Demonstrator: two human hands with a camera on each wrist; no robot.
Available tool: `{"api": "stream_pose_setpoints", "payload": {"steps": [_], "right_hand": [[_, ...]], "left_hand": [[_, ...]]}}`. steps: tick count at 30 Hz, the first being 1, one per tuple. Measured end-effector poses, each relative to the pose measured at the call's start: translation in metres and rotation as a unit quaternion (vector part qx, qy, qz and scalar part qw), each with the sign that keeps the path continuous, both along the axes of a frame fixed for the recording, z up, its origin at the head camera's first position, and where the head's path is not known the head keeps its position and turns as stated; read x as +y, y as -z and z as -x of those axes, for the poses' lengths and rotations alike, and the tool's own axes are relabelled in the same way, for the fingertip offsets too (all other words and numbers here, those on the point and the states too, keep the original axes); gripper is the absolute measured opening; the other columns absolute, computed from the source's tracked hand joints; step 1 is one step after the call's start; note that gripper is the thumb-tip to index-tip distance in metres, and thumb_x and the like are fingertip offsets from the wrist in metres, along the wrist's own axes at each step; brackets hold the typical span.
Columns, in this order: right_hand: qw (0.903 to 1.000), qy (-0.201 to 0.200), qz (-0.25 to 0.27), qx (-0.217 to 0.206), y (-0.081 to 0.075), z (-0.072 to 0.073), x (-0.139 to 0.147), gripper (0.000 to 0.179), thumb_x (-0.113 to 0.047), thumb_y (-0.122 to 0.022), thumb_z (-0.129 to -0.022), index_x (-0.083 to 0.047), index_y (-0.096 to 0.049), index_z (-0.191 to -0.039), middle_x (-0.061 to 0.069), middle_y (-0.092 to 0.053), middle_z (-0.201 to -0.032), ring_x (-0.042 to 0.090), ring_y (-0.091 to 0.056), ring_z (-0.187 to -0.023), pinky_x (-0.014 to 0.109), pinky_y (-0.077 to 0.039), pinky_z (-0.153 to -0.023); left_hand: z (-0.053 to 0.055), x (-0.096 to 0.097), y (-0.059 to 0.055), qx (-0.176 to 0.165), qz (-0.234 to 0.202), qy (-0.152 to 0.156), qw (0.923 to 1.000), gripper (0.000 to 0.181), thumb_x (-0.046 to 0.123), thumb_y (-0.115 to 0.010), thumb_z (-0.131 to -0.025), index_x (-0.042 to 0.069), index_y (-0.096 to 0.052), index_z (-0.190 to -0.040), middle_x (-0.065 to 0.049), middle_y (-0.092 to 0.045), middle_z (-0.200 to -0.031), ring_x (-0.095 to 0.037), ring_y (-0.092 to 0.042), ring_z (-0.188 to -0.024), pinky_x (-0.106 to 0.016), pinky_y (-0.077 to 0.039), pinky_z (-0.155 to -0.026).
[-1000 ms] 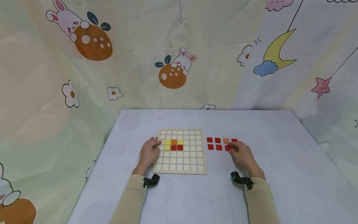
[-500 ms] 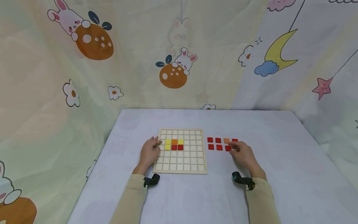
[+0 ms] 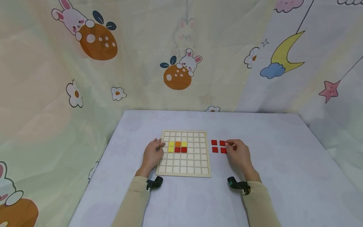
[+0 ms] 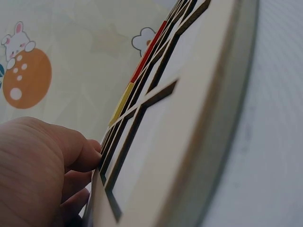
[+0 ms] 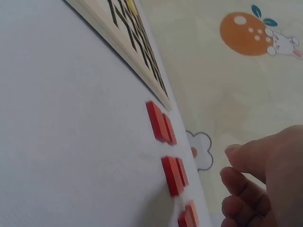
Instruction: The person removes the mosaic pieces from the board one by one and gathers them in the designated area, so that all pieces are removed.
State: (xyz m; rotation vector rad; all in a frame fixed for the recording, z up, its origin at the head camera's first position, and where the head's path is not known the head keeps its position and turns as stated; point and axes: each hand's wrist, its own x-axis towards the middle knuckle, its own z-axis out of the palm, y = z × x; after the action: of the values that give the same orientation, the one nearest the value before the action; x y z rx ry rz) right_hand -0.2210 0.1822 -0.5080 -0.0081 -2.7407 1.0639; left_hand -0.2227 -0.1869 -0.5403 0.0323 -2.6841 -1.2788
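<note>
While near red tiles (image 3: 215, 149), right hand (image 3: 239, 154) aloft

On the pale table (image 3: 195, 201), the fingers of the left hand (image 3: 151, 154) touch the left edge of the grid board (image 3: 183, 162), where six tiles (image 3: 178, 144) lie in two rows: yellow, orange, yellow in the farther row, and yellow, red, red in the nearer. To the right of the board, four red squares (image 3: 215, 149) are visible, and the right hand (image 3: 240, 156) is just beside them.
</note>
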Motion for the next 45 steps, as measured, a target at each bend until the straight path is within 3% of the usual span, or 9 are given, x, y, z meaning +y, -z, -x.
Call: {"api": "stream_pose_setpoints", "payload": {"steps": [9,17,29,36,45], "right_hand": [[0.9983,-0.047,0.013,0.033,0.008,-0.002,-0.042,0.018,-0.013,-0.063,-0.092,-0.011,-0.071,-0.109,0.001,-0.063,-0.099,0.018,-0.051,-0.08,0.029,-0.046,-0.065],[0.9948,-0.099,0.016,0.018,0.013,-0.009,-0.073,0.019,-0.015,-0.064,-0.092,-0.014,-0.07,-0.11,0.0,-0.062,-0.098,0.017,-0.052,-0.079,0.029,-0.048,-0.066],[0.991,-0.133,0.014,0.009,0.009,-0.008,-0.095,0.019,-0.015,-0.067,-0.09,-0.014,-0.072,-0.108,-0.002,-0.064,-0.106,0.013,-0.057,-0.084,0.028,-0.053,-0.072],[0.9882,-0.153,0.001,0.013,0.002,-0.006,-0.112,0.021,-0.017,-0.069,-0.09,-0.014,-0.073,-0.109,-0.002,-0.065,-0.104,0.015,-0.058,-0.089,0.035,-0.054,-0.078],[0.9864,-0.163,-0.004,-0.021,0.004,-0.003,-0.127,0.024,-0.02,-0.069,-0.09,-0.015,-0.072,-0.113,-0.003,-0.065,-0.107,0.016,-0.057,-0.093,0.034,-0.053,-0.083]], "left_hand": [[0.0,0.0,0.0,0.001,0.007,0.003,1.0,0.03,0.004,-0.058,-0.091,0.008,-0.072,-0.117,-0.009,-0.052,-0.144,-0.028,-0.035,-0.142,-0.047,-0.025,-0.118],[-0.001,0.0,-0.001,0.002,0.003,0.004,1.0,0.03,0.004,-0.058,-0.091,0.007,-0.071,-0.118,-0.009,-0.052,-0.144,-0.028,-0.034,-0.142,-0.048,-0.025,-0.118],[-0.002,0.001,-0.003,0.002,0.007,0.002,1.0,0.031,0.003,-0.058,-0.091,0.007,-0.071,-0.118,-0.009,-0.052,-0.144,-0.028,-0.035,-0.142,-0.048,-0.026,-0.117],[-0.002,0.001,-0.005,-0.005,0.007,-0.004,1.0,0.031,0.003,-0.058,-0.091,0.008,-0.071,-0.118,-0.008,-0.052,-0.144,-0.027,-0.034,-0.142,-0.048,-0.026,-0.117],[-0.003,0.001,-0.004,-0.002,0.004,-0.003,1.0,0.031,0.003,-0.058,-0.09,0.008,-0.072,-0.117,-0.009,-0.053,-0.143,-0.029,-0.035,-0.142,-0.05,-0.027,-0.117]]}}
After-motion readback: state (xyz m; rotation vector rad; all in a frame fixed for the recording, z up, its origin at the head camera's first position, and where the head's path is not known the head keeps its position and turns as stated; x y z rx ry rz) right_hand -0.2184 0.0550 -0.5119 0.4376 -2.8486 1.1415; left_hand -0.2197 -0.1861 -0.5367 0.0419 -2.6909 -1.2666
